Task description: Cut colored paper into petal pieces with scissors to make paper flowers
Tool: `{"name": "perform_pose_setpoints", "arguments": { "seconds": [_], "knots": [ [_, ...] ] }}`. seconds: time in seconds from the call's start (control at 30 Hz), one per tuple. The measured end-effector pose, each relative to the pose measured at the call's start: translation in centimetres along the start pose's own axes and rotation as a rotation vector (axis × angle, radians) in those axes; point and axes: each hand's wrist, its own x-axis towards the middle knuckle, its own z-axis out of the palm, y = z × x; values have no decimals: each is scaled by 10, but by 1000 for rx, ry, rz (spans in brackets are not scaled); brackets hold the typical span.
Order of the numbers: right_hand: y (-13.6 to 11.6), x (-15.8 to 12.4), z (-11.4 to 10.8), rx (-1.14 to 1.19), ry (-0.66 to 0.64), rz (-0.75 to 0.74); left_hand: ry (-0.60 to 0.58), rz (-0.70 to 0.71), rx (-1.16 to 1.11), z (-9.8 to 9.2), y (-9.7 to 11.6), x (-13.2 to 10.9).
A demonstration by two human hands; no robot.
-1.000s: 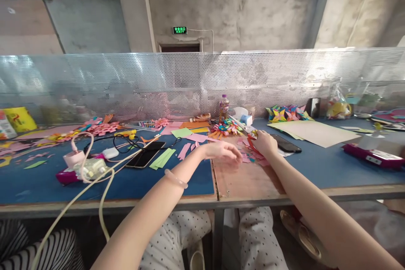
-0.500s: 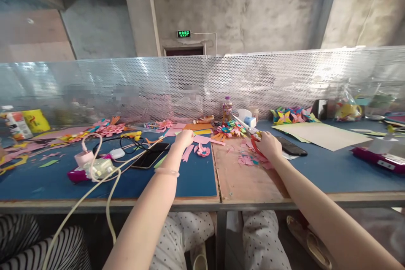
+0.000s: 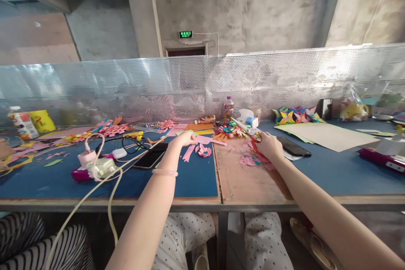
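My left hand [image 3: 184, 139] is low over the blue tabletop, its fingers bent down and slightly apart, with nothing visible in them. The fingertips are at the left end of a pink paper strip [image 3: 205, 139]; I cannot tell whether they touch it. Just below lie another pink strip [image 3: 189, 153] and a pink paper flower [image 3: 204, 150]. On the right, my right hand [image 3: 269, 147] is closed around the orange handles of a pair of scissors [image 3: 243, 125], blades pointing up and left. Beneath it, pink paper scraps [image 3: 249, 159] cover part of the bare wooden board.
Black phones lie left [image 3: 151, 157] and right [image 3: 294, 147] of my hands. A pale cable [image 3: 104, 176] runs off the near edge. Paper flowers [image 3: 232, 130] and a drink bottle [image 3: 229, 109] stand before the perforated metal screen [image 3: 152, 88]. Large paper sheets [image 3: 325, 135] lie right.
My left hand has dropped slightly toward the pink strip and its fingers have parted a little. My right hand keeps the scissors in nearly the same place.
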Motion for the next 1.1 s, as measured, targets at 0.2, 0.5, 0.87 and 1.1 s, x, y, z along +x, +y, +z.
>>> {"name": "perform_pose_setpoints", "arguments": {
  "seconds": [0.2, 0.5, 0.87, 1.1],
  "knots": [
    [1, 1, 1, 6, -27, -5, -72, -57, 35, 6, -14, 9],
    [0, 0, 0, 0, -40, -31, -17, -92, 60, 9, -13, 9],
    [-3, -1, 8, -67, 180, -118, 135, 95, 39, 15, -1, 2],
    [-11, -4, 7, -63, 239, -134, 17, 14, -6, 16, 7, -2]
  ]
}}
